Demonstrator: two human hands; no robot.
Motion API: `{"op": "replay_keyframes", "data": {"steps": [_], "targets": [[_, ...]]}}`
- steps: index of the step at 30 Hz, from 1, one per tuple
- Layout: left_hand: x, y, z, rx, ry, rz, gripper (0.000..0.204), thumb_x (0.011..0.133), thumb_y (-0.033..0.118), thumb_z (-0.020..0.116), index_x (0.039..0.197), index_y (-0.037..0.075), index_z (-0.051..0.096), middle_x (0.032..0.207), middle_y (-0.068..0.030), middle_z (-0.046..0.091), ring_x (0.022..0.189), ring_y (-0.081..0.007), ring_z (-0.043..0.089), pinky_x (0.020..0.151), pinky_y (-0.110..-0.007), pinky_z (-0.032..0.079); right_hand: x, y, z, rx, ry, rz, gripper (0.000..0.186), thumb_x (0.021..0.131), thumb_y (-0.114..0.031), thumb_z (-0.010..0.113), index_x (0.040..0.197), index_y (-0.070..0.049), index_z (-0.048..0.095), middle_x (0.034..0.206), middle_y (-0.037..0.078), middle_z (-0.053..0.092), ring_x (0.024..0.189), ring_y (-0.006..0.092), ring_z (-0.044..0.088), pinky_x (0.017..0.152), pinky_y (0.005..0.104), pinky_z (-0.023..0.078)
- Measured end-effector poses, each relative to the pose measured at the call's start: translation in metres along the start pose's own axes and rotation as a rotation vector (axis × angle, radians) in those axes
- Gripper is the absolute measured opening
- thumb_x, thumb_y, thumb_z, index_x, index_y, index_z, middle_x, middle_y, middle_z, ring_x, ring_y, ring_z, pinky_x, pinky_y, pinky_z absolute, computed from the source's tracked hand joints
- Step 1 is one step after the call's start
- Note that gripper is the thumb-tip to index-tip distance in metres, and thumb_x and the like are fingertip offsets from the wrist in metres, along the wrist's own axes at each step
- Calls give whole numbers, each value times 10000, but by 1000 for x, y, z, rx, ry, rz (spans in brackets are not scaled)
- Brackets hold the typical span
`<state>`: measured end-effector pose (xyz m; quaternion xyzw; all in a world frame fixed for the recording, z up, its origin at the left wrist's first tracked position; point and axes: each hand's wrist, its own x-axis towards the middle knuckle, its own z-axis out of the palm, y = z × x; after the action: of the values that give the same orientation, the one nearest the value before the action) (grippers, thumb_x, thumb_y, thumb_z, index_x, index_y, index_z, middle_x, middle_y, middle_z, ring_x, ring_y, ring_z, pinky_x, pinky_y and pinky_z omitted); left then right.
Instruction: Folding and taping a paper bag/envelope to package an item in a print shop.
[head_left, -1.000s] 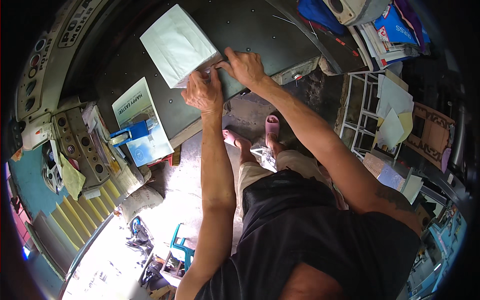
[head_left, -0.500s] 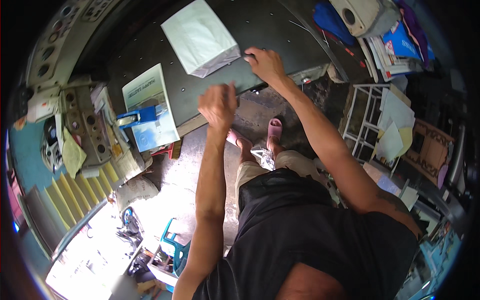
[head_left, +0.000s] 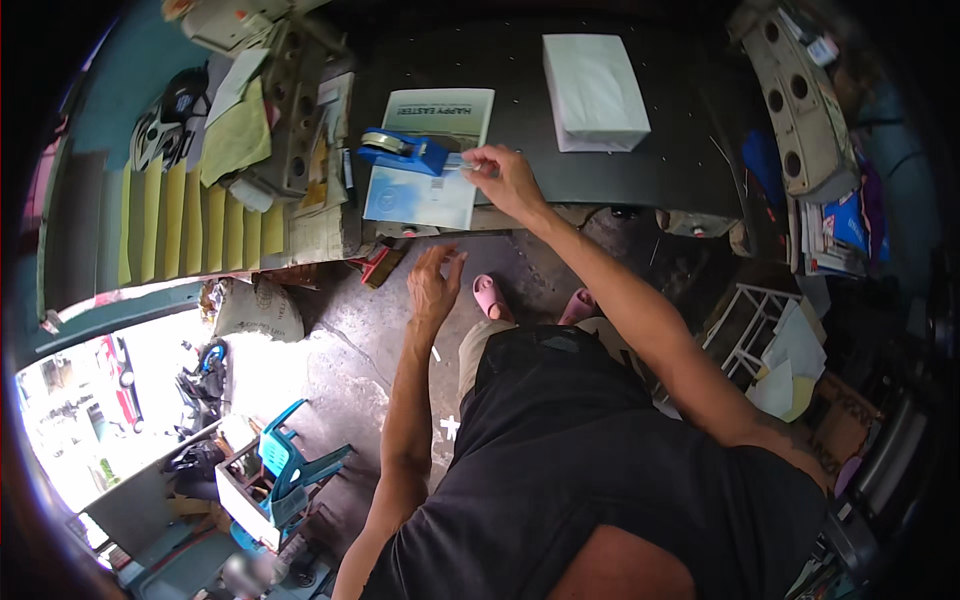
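Observation:
A blue tape dispenser with a roll of clear tape stands on a printed paper sheet at the table's front edge. Beside its cutting end, my right hand pinches what looks like the clear tape, a pale strip reaching from the dispenser to my fingertips. My left hand hangs over the floor in front of the table, fingers apart and holding nothing. Farther right, a white paper-wrapped package lies on the dark tabletop, touched by neither hand.
Pale racks with round holes flank the table, one at left and one at right. Yellow dividers line the left side. Below are a brush, a white sack and a teal chair. Right stands a white wire rack.
The view has turned left. My right hand has gone from beside the white package to the tape dispenser and pinches the tape. My left hand, earlier by the table edge, is lower and its fingers are apart.

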<state>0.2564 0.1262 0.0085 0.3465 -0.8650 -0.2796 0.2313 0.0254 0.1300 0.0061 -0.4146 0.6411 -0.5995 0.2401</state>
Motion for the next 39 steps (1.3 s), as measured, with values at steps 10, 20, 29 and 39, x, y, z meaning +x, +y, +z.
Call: {"op": "replay_keyframes", "data": {"steps": [10,20,29,39], "targets": [[66,-66,-44,-13,-2,80,305,880,196,788,1140,63,698,1073,-152,700,997,-390,653,844,-479,526,128,11,68,-348,-351,292,258,827,-267,827,946,-40,799,942,109,764,920,214,693,865,349,527],[118,-97,-11,108,-138,67,524,842,271,828,1293,87,635,1274,-198,613,1150,-435,615,949,-512,513,109,-20,61,-371,-293,376,200,847,-200,785,938,-21,787,906,113,755,912,191,687,832,350,521],[126,-97,-18,239,-170,114,514,849,244,820,1305,82,644,1282,-207,618,1190,-404,613,991,-490,513,53,22,86,-654,53,431,254,776,-180,749,987,-39,761,1050,214,736,988,406,721,828,499,588],[180,49,47,-46,-266,535,778,753,241,912,1426,79,555,1344,-176,593,1181,-356,581,1010,-446,492,-44,36,-66,-199,504,-145,80,888,-40,700,949,-48,750,917,119,712,814,303,684,749,389,546]]}}
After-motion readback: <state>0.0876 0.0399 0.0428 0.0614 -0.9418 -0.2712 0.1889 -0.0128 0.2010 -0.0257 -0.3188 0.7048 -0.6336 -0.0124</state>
